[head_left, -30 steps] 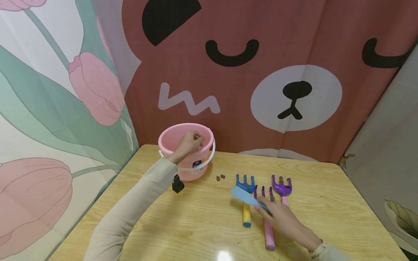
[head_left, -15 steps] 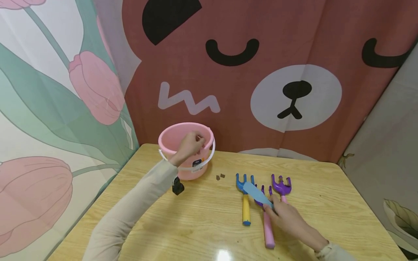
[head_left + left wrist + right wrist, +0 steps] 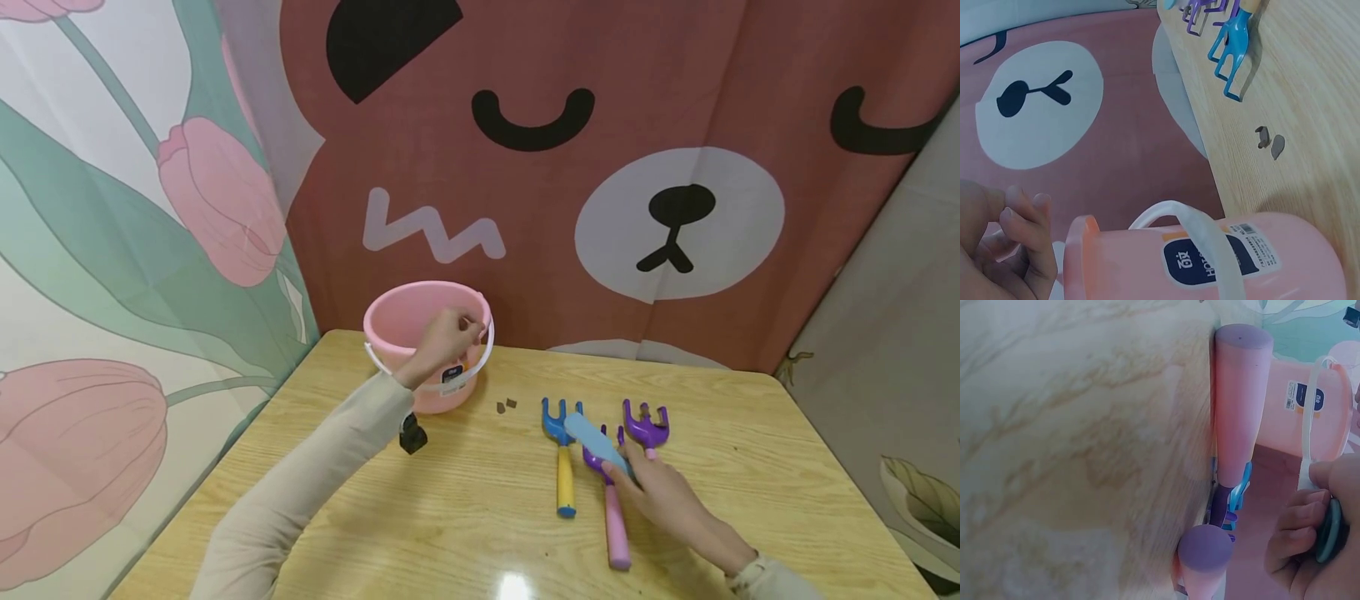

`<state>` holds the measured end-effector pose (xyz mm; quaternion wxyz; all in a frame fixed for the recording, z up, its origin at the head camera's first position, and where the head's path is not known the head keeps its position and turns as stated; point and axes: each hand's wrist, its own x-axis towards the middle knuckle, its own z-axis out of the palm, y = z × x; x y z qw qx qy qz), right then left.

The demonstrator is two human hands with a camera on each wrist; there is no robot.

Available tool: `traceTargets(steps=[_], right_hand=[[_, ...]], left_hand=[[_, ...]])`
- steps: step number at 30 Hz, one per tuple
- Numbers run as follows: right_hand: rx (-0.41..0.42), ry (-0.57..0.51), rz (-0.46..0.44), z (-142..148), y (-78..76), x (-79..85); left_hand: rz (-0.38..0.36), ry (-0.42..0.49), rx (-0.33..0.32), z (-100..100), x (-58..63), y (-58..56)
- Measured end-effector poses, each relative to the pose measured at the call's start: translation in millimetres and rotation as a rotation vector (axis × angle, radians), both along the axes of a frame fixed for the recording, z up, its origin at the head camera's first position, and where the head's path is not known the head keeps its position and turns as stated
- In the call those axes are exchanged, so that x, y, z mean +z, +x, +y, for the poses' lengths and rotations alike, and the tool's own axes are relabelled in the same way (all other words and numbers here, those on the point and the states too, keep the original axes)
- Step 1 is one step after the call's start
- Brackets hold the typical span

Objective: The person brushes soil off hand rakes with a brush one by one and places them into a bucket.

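Observation:
My left hand (image 3: 444, 340) is over the mouth of the pink bucket (image 3: 390, 312), near its right rim. Its thumb and fingers (image 3: 1019, 228) are curled, with nothing showing between them. The bucket's white handle (image 3: 1175, 215) hangs down against its front. At the right, my right hand (image 3: 663, 492) grips a light-blue spatula (image 3: 596, 440). The blade points up and left, overlapping the tines of a purple hand rake with a pink handle (image 3: 617, 529) below. In the right wrist view, fingers (image 3: 1297, 534) wrap around the spatula's dark grip (image 3: 1329, 534).
A blue rake with a yellow handle (image 3: 566, 483) lies left of the pink-handled one. Another purple rake (image 3: 647, 429) lies behind my right hand. Two brown scraps (image 3: 501, 407) sit right of the bucket. Behind the wooden table (image 3: 427, 517) hangs a bear-print curtain (image 3: 540, 208).
My left hand has shifted slightly right and down toward the bucket's right rim. My right hand has moved a little right, swinging the spatula's blade right and up over the rakes.

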<state>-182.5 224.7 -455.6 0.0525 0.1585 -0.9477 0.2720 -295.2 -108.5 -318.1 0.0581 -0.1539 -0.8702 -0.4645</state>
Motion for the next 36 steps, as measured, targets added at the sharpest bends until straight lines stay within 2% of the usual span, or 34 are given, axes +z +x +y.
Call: traceTargets(steps=[7,16,27,36], right_hand=[[0.0,0.006,0.035,1,-0.3,-2.5],[-0.008,0.039,0.014,2,0.8,1.5],[-0.026,0.007,0.031,4,3.3,-0.7],[-0.01,0.014,0.036,2,1.0,-1.6]], left_hand=[[-0.003,-0.013,-0.006,5,-1.2,2.8],[0.038,-0.054,0.0,6,-2.1,4.0],[0.023,-0.025,-0.073,10,-17.3,14.8],[-0.002,-0.039,-0.099,18,-19.7,24.8]])
